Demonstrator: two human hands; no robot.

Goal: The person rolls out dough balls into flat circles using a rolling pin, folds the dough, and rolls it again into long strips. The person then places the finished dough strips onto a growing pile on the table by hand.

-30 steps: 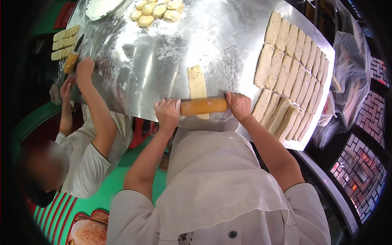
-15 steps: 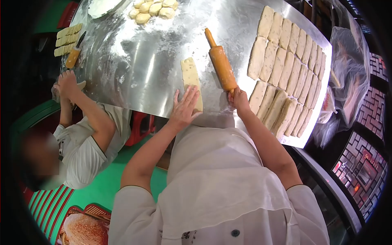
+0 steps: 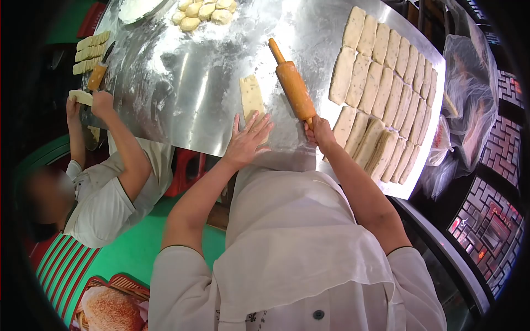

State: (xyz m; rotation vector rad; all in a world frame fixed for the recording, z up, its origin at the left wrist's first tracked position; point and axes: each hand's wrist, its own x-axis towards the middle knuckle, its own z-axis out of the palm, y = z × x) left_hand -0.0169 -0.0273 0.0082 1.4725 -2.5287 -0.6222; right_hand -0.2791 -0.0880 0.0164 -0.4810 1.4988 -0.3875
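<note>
A flat, speckled strip of dough lies on the metal table in front of me. Across its near end rests my left hand, fingers spread and palm down. My right hand is wrapped round the near handle of a wooden rolling pin, which slants away to the upper left, just right of the strip. Right of the pin, rows of dough strips cover a white board; a few near ones are stacked.
A co-worker at the left holds a dough piece in both hands. Near them are a second rolling pin and dough strips. Dough balls and a flour-filled container sit at the far edge.
The co-worker's hands have moved apart, with a stretched dough piece now visible between them. The rolling pin and the strip appear slightly further left in view. My hands keep nearly the same pose.
</note>
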